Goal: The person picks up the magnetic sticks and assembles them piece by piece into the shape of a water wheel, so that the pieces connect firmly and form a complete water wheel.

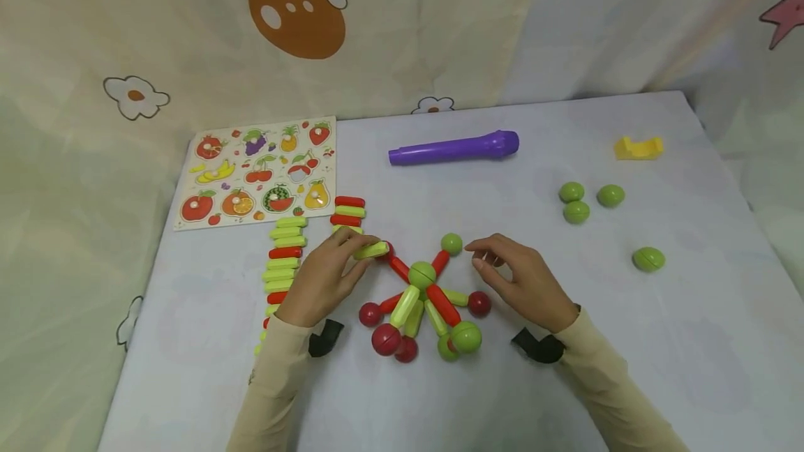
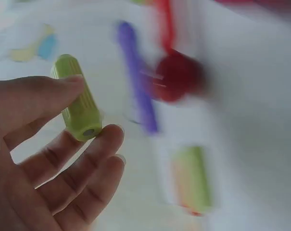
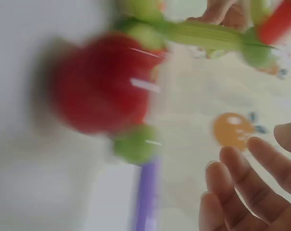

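Observation:
My left hand (image 1: 323, 277) pinches a yellow-green magnetic rod (image 1: 372, 250) between thumb and fingers; the left wrist view shows a grey disc in the end of this rod (image 2: 82, 108). Right beside it, partly covered, is a red ball on an outer arm of a ball-and-rod structure (image 1: 422, 275). This structure spreads red and yellow-green rods from a green centre, with red and green balls at their ends. To its right, my right hand (image 1: 524, 281) holds nothing, its fingers loosely bent close to a green ball (image 1: 451, 243) on the structure's far side.
Loose rods (image 1: 283, 264) lie in a column at left, with a shorter stack (image 1: 349, 201) beside it. Behind them lies a fruit puzzle board (image 1: 270, 183). A purple toy microphone (image 1: 452, 149), several green balls (image 1: 611, 195) and a yellow piece (image 1: 638, 148) lie farther back and right.

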### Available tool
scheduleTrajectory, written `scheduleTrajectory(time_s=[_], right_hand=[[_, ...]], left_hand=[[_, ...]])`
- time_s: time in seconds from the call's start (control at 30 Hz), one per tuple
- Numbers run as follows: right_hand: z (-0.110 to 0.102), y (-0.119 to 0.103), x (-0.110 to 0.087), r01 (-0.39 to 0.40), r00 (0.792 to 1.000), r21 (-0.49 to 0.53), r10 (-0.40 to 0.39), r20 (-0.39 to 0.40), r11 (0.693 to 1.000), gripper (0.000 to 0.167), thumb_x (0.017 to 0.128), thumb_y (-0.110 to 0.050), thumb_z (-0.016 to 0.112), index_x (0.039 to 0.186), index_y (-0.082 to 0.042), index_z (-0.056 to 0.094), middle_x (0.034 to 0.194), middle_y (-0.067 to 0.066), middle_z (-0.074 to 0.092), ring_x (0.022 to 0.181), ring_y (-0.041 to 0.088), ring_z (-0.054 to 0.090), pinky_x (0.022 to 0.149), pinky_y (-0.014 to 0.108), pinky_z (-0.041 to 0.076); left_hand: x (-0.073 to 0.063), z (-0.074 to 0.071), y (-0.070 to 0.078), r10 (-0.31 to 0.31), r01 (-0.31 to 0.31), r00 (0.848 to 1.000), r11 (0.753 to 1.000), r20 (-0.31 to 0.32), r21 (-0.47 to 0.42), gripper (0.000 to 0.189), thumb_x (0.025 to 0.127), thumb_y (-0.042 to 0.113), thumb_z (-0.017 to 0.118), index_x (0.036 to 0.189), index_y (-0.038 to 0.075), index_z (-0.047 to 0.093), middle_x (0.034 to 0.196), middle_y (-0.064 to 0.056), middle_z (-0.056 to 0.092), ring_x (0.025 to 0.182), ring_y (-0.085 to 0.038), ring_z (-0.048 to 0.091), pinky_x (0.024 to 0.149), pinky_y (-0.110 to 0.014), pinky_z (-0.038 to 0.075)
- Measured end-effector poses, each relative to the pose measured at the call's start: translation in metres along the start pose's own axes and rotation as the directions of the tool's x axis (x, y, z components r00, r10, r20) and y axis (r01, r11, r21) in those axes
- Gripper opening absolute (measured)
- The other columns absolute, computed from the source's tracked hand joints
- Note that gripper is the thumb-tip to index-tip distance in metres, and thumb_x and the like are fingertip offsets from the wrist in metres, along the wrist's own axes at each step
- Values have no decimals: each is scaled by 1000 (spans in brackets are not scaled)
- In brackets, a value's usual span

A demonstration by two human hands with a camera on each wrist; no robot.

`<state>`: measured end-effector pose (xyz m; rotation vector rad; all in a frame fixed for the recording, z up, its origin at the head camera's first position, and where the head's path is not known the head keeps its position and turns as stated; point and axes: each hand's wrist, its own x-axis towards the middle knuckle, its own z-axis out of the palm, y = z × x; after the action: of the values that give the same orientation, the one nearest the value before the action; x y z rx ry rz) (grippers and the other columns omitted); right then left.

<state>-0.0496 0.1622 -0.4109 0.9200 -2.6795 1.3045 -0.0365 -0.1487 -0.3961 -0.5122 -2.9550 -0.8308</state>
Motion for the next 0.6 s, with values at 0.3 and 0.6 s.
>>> scheduleTrajectory(time_s=[0.3,0.6], right_hand=[[-18,-48,13,224,974,114,-220,-46,968,32,88,-6,67,118,-5,56,102,1,65,84,9,60,75,26,52],[-3,-53,12,215,976,226,-213,-36,950,25,86,-4,69,109,-5,58,99,-1,66,82,7,57,72,25,50]], left_hand=[[11,-33,65,351,-347,936,896,-35,-278,44,84,10,73,126,10,60,107,1,64,91,-7,57,76,-23,52],[20,-26,77,400,-375,916,872,17,-314,40,88,18,70,125,11,58,112,2,65,100,-6,59,88,-23,50]])
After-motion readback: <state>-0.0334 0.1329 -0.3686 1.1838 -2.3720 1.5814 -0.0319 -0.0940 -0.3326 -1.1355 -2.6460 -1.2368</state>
